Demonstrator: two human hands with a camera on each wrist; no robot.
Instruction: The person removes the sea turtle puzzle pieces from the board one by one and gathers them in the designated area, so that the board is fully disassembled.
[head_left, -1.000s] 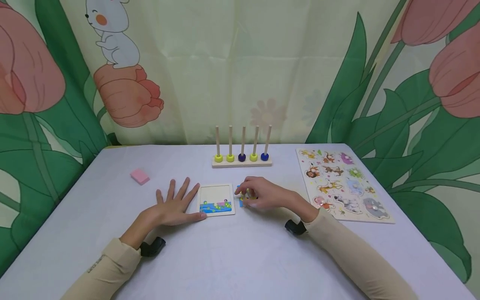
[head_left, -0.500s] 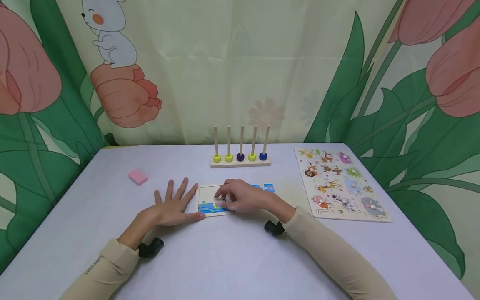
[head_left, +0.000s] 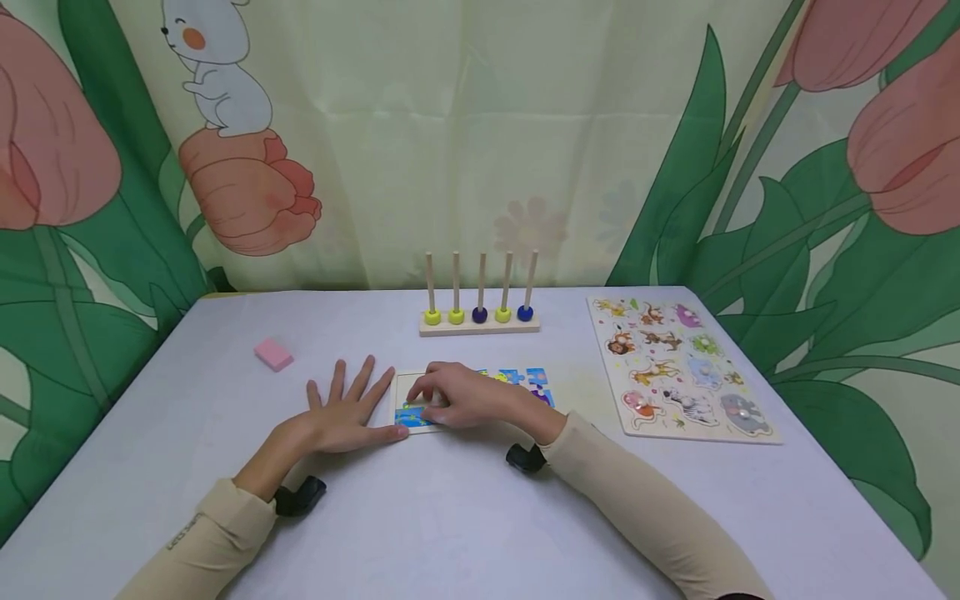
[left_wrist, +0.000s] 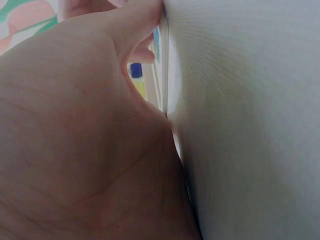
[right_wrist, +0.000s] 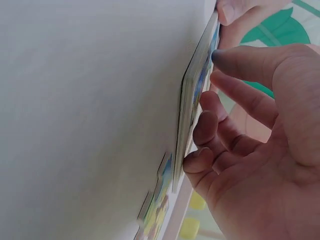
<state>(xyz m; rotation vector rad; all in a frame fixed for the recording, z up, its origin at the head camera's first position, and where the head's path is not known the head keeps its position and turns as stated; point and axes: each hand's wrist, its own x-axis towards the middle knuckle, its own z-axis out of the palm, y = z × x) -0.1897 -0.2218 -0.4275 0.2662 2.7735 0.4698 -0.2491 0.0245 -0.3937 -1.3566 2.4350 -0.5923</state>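
A small jigsaw tray (head_left: 401, 383) lies on the table in the head view, its lower part filled with blue picture pieces (head_left: 411, 417). Spread flat, my left hand (head_left: 333, 425) rests on the table with its thumb on the tray's lower left corner. My right hand (head_left: 468, 396) is over the tray, its thumb and curled fingers pinching a puzzle piece down at the picture surface. Most of that piece is hidden by the fingers. In the right wrist view, the thumb tip (right_wrist: 220, 56) touches the blue picture.
Several loose puzzle pieces (head_left: 536, 377) lie right of the tray. Behind it stands a peg rack (head_left: 480, 328) with yellow and dark beads. An animal knob puzzle board (head_left: 682, 371) lies at right, a pink block (head_left: 273, 354) at left.
My right hand has moved left from the loose pieces to over the tray, then a little farther left, uncovering more loose pieces. My left hand stays by the tray corner.
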